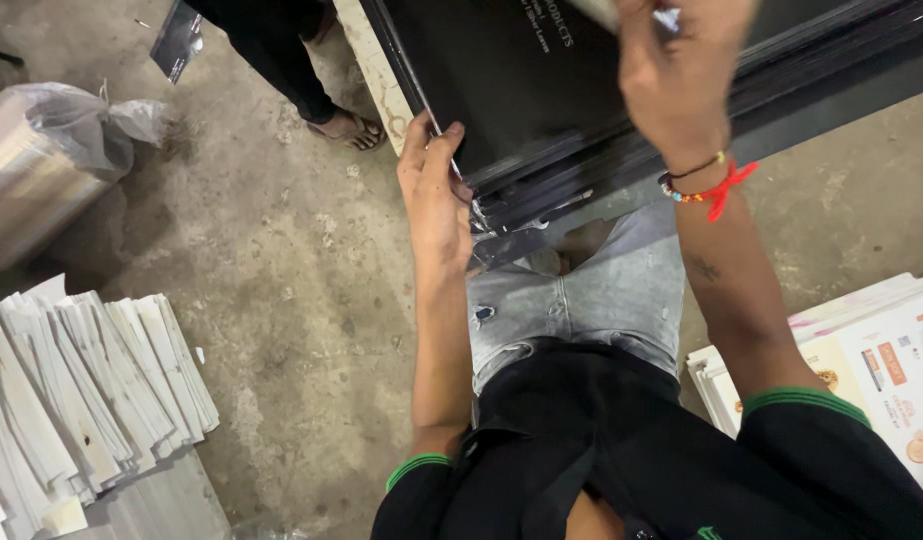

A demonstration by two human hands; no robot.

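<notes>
Stack of black sheets (542,100): left hand (437,195) grips edge, right hand (677,75) pinches top sheet; squaring seems unfinished, sheets w/ edges uneven.

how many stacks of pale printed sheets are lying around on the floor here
2: a fanned white stack at lower left, and a printed stack at lower right. The plastic-wrapped bundle at upper left may hide more.

sheets (542,90): glossy black, small pale print | jeans (592,300) below sheets: light grey, faded | shirt (622,460): black, green cuff bands | wrist thread (722,188): red, with beads | stacks (72,390) left of sheets: white | floor (282,270): mottled grey-brown
</notes>
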